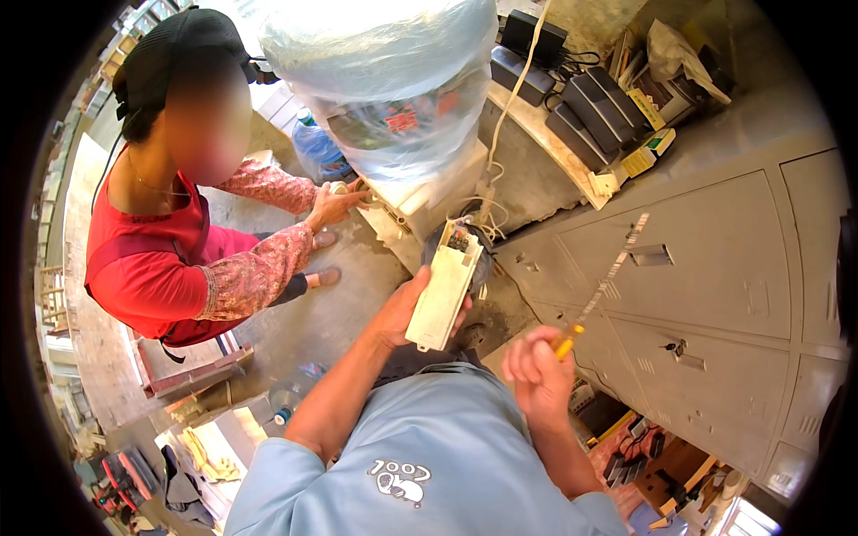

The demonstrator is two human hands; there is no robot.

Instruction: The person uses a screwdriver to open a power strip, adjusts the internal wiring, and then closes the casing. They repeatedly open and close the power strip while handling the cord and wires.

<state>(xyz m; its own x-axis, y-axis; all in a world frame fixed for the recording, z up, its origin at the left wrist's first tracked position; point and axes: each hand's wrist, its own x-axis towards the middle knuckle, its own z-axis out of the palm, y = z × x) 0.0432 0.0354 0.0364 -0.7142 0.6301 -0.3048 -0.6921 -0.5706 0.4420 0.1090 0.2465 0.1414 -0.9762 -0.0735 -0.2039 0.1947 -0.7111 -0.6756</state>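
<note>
My left hand [404,310] is wrapped around a long cream plastic casing [444,290], tilted in front of my chest. Its far end lies open and shows small dark and metallic parts inside. To the right, my right hand [539,364] is closed around a yellow-handled screwdriver [567,340]. A thin, banded shaft stretches from the handle up and to the right, passing in front of the grey lockers. The screwdriver is apart from the casing. Beyond the casing, something dark and white cords [487,210] are partly hidden.
At the left a person in red [147,290] reaches toward a plastic-wrapped water dispenser [398,98]. Grey metal lockers [688,268] line the right side. Black devices [594,112] sit on a ledge at the back. A plastic bottle [290,397] is by my left elbow.
</note>
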